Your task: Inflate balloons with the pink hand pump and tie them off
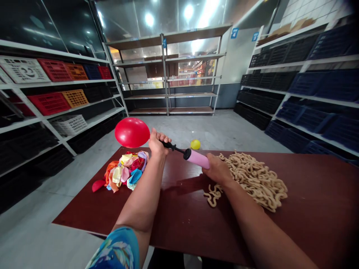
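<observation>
Above the table, my left hand [159, 142] is closed around the black end of a balloon pump. A blown-up red balloon [132, 132] sits at that hand's far side, its neck hidden by the fingers. My right hand [217, 169] grips the pump's pink barrel [198, 159], and a thin black rod links the barrel to the black end. Below the red balloon lies a heap of limp, many-coloured balloons [125, 173]. Beside my right hand, a pile of beige, curled, rope-like pieces [256, 179] covers part of the table, with a few loose ones [213, 195] nearer me.
The dark red table [185, 224] spans the foreground. A small yellow balloon [195, 144] is past its far edge. Shelves with coloured crates [57, 70] stand left, dark crates [319, 84] right, and a metal rack [167, 96] at the back.
</observation>
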Demonstrator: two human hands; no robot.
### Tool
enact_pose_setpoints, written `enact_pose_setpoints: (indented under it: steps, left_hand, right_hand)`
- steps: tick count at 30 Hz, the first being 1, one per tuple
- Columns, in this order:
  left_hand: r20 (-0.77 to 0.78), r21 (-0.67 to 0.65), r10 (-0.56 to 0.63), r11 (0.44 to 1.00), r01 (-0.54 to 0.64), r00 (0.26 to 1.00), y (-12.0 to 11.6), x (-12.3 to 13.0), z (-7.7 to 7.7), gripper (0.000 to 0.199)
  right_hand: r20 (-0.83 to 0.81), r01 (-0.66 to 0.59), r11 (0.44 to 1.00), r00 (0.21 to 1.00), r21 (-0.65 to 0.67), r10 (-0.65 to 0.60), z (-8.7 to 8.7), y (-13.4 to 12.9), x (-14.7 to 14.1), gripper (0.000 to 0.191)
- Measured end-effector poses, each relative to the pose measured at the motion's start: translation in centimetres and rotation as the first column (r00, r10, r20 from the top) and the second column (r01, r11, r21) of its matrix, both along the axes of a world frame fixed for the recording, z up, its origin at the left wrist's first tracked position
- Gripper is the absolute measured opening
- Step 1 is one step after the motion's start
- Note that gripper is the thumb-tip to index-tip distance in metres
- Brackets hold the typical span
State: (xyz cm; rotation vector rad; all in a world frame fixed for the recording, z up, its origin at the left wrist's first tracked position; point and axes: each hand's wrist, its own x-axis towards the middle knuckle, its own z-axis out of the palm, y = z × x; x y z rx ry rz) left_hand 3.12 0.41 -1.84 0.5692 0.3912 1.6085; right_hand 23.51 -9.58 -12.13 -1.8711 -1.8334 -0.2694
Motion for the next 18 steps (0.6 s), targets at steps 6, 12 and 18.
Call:
enact_pose_setpoints:
  steps: [6, 12, 18]
  left_hand:
    - [-0.036, -0.056, -0.084, 0.995, 0.082, 0.996, -1.2, 3.1, -1.6, 0.054]
    - [-0.070, -0.005, -0.066, 0.998, 0.066, 0.995, -1.3, 1.6, -0.1, 0.054]
    - [-0.045, 0.083, 0.054, 0.995, -0.050, 0.998, -0.7, -3.2, 2.9, 0.054]
  right_hand:
    - [0.035, 0.002, 0.999, 0.999, 0.045, -0.004, -0.3, 0.0, -1.1, 0.018]
    - [-0.017, -0.019, 1.000, 1.000, 0.008, 0.019, -0.2, 0.3, -1.0, 0.022]
    - [-0.087, -0.069, 0.998, 0.994, -0.006, 0.068, -0.1, 0.3, -0.3, 0.022]
